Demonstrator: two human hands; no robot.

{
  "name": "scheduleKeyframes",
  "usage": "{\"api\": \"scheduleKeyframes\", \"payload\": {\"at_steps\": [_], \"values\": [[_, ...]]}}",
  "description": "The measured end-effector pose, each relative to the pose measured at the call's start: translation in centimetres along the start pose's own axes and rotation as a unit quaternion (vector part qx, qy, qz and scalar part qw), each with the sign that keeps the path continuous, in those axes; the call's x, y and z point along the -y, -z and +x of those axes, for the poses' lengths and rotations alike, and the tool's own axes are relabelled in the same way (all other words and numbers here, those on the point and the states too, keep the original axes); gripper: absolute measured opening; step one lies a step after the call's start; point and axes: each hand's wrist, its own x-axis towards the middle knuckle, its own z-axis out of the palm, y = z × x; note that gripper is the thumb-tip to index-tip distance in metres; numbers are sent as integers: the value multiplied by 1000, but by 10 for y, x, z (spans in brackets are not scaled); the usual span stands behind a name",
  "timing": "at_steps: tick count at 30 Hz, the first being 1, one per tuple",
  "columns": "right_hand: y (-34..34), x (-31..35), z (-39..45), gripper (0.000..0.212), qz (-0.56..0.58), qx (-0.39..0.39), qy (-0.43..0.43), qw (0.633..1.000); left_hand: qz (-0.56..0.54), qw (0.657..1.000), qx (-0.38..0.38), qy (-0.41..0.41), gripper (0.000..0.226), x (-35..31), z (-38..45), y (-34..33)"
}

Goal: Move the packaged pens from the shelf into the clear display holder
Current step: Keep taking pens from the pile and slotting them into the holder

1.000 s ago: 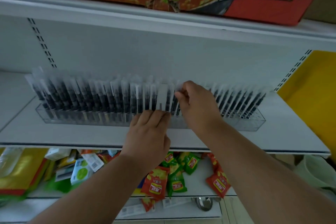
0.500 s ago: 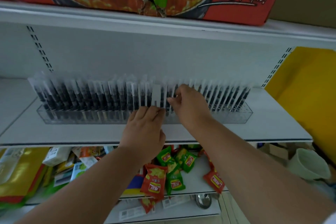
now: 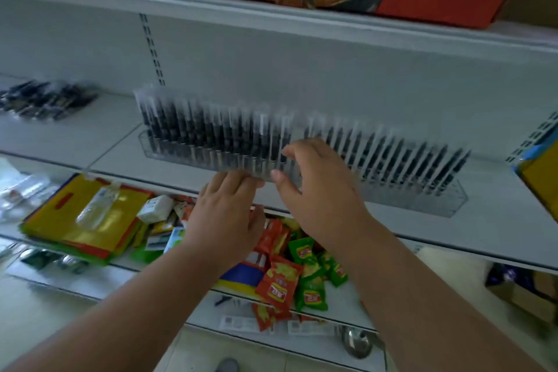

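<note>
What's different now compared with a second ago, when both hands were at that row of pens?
The right hand has let go of the packaged pen it pinched and now hovers open in front of the row. A gap shows in the packaged pens above its fingers. The left hand stays against the front of the clear display holder. The view has swung left, revealing loose pens on the shelf.

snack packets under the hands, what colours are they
Red and green snack packets, seen clearest in the head view.
</note>
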Motion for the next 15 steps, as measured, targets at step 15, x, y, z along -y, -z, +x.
{"api": "scheduleKeyframes", "payload": {"at_steps": [15], "values": [[-98, 209, 58, 36, -5, 13, 103, 995, 39, 991, -70, 110, 43, 215, -92, 89]]}}
